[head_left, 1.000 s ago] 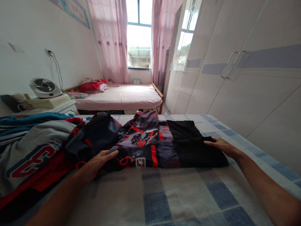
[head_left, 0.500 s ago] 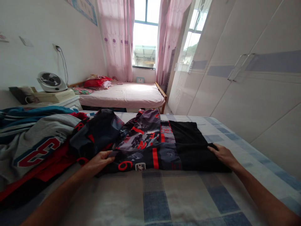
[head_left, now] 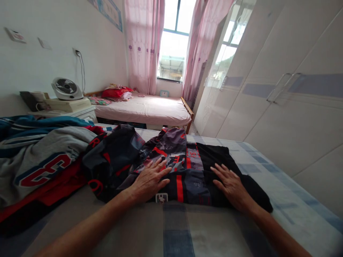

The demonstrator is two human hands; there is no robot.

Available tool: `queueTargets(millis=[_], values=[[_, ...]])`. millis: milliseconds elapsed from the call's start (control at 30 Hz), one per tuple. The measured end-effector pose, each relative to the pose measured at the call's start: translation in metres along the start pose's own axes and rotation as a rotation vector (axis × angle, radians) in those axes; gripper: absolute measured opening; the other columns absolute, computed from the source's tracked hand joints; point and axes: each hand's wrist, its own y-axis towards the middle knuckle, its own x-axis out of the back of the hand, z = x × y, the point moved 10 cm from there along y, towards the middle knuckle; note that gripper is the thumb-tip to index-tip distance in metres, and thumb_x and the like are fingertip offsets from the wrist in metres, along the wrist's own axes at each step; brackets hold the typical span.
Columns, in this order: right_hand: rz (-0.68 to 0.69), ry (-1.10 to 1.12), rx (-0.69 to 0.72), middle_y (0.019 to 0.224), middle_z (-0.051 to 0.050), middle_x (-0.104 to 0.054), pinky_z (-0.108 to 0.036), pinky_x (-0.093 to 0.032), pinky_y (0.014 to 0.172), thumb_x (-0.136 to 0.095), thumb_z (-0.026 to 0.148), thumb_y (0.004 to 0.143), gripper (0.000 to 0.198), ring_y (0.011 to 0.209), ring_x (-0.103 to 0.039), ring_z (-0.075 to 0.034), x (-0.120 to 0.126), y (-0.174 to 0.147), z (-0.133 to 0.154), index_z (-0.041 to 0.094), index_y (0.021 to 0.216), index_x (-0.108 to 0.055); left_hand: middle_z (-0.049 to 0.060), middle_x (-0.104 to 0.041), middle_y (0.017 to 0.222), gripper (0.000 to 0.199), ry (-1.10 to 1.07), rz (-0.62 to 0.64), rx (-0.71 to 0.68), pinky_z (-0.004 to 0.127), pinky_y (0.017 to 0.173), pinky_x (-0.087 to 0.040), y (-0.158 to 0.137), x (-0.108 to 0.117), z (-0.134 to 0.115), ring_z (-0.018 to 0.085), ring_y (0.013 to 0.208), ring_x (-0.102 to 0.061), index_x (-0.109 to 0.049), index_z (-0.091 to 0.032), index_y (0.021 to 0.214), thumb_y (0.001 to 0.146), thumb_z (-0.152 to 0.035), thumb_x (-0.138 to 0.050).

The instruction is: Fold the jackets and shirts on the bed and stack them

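Observation:
A dark printed garment [head_left: 197, 187] with red letters, grey patches and a plain black section lies partly folded on the checked bedsheet [head_left: 206, 228]. Flat on its left part rests my left hand [head_left: 150, 179], fingers spread, holding nothing. My right hand [head_left: 232, 185] lies palm down on the black section, its fingers also spread. The garment's near edge runs roughly straight below both hands, with a small white patch [head_left: 162, 198] beside my left wrist. Toward the left the cloth is bunched up [head_left: 115, 153]; whether that is the same garment I cannot tell.
A heap of clothes, including a grey sweatshirt [head_left: 50, 160], lies at the left. Behind it a white fan [head_left: 66, 89] stands on a box by the wall. A second bed [head_left: 150, 109] is under the window, and a white wardrobe [head_left: 257, 114] lines the right.
Both hands have let go of the garment's near-side edges and moved inward, now lying flat on it. Its right end has slumped slightly. The view has shifted a little.

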Motion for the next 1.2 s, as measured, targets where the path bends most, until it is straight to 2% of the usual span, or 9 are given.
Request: queueTargets(millis=[133,233,300,467,600,700,833,1000,1200], values=[[0.096,-0.046,-0.199,0.144,-0.009,-0.042,-0.048,-0.031,0.107,-0.029,0.053,0.089,0.061,0.134,-0.035,-0.026,-0.040,-0.027,-0.069,0.018,0.137,-0.044,0.005,-0.039,0.147,0.051,-0.016,0.040,0.065,0.047,0.110,-0.025,-0.016,-0.029,0.025,0.025,0.137,-0.031,-0.041,-0.032,0.138,0.091,-0.051,-0.037],[0.076,-0.120,-0.278,0.134,-0.014,-0.053,-0.048,-0.038,0.100,-0.031,0.051,0.088,0.059,0.125,-0.046,-0.029,-0.029,-0.022,-0.106,0.013,0.126,-0.055,0.006,-0.039,0.146,0.051,-0.030,0.029,0.084,0.047,0.110,-0.024,-0.020,-0.030,0.028,0.025,0.137,-0.031,-0.043,-0.031,0.137,0.090,-0.051,-0.039],[0.017,-0.162,-0.287,0.124,-0.016,-0.060,-0.049,-0.043,0.093,-0.033,0.048,0.087,0.053,0.117,-0.053,-0.032,-0.009,0.004,-0.106,0.013,0.117,-0.060,0.006,-0.041,0.146,0.051,-0.042,0.018,0.097,0.048,0.110,-0.024,-0.018,-0.030,0.028,0.026,0.136,-0.032,-0.044,-0.031,0.136,0.089,-0.051,-0.041],[-0.121,-0.003,-0.037,0.126,-0.014,-0.058,-0.040,-0.045,0.093,-0.037,0.037,0.090,0.044,0.112,-0.056,-0.026,0.019,0.119,-0.014,0.016,0.124,-0.054,0.004,-0.042,0.145,0.051,-0.096,-0.039,0.110,0.048,0.112,-0.022,-0.016,-0.029,0.028,0.025,0.136,-0.033,-0.045,-0.032,0.135,0.089,-0.052,-0.042],[-0.121,0.015,0.261,0.132,-0.009,-0.052,-0.038,-0.042,0.096,-0.041,0.023,0.087,0.042,0.119,-0.050,-0.023,0.010,0.208,0.087,0.021,0.128,-0.051,0.005,-0.042,0.145,0.051,-0.121,-0.032,0.122,0.049,0.112,-0.022,-0.018,-0.029,0.029,0.026,0.136,-0.032,-0.044,-0.032,0.135,0.089,-0.052,-0.041],[-0.083,-0.075,0.308,0.133,-0.008,-0.051,-0.038,-0.040,0.097,-0.041,0.014,0.085,0.047,0.123,-0.045,-0.023,-0.010,0.262,0.127,0.024,0.130,-0.051,0.004,-0.039,0.147,0.053,-0.136,-0.006,0.131,0.049,0.112,-0.021,-0.018,-0.030,0.029,0.026,0.137,-0.030,-0.041,-0.032,0.137,0.089,-0.053,-0.040],[-0.029,-0.153,0.302,0.134,-0.010,-0.051,-0.041,-0.040,0.094,-0.040,0.008,0.082,0.049,0.122,-0.044,-0.025,-0.037,0.306,0.143,0.026,0.124,-0.058,0.004,-0.037,0.148,0.054,-0.155,0.010,0.142,0.050,0.112,-0.021,-0.018,-0.031,0.029,0.027,0.137,-0.029,-0.040,-0.031,0.138,0.089,-0.055,-0.037],[-0.030,-0.186,0.372,0.131,-0.011,-0.052,-0.040,-0.039,0.092,-0.042,0.012,0.084,0.036,0.121,-0.044,-0.026,-0.051,0.320,0.150,0.022,0.111,-0.064,0.006,-0.038,0.147,0.054,-0.161,-0.011,0.142,0.051,0.112,-0.019,-0.018,-0.029,0.028,0.028,0.137,-0.030,-0.040,-0.029,0.137,0.089,-0.053,-0.037],[-0.175,-0.229,0.345,0.124,-0.016,-0.057,-0.048,-0.033,0.094,-0.042,0.013,0.085,0.026,0.122,-0.042,-0.031,-0.012,0.306,0.124,0.013,0.097,-0.065,0.006,-0.040,0.145,0.053,-0.146,-0.038,0.122,0.050,0.112,-0.018,-0.017,-0.028,0.026,0.028,0.136,-0.030,-0.042,-0.028,0.136,0.088,-0.051,-0.041]])
